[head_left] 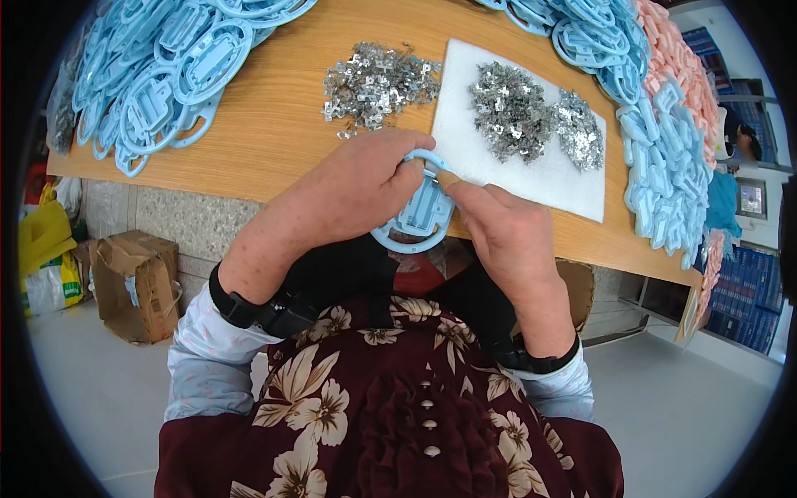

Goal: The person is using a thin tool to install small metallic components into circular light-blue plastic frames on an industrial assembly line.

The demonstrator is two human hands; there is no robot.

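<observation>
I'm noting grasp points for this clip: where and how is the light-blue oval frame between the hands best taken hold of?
Probably by its lower curved rim, pinched from the person's side. On this light-blue oval frame that narrow edge faces the person and shows bare, while the left hand covers the upper left and the right hand is at the upper right.

I'd call this a small assembly workshop, because my wooden table [274, 108] is heaped with batches of like parts: blue plastic ovals [183, 75] at ten o'clock, loose metal clips [378, 87] at twelve, pink pieces [677, 66] at two, and I'm holding one blue oval frame [423, 212]. The shelves of blue spines [743, 303] at three o'clock look more like an office, while a worn cardboard box [158, 307] sits on the floor at nine.
</observation>
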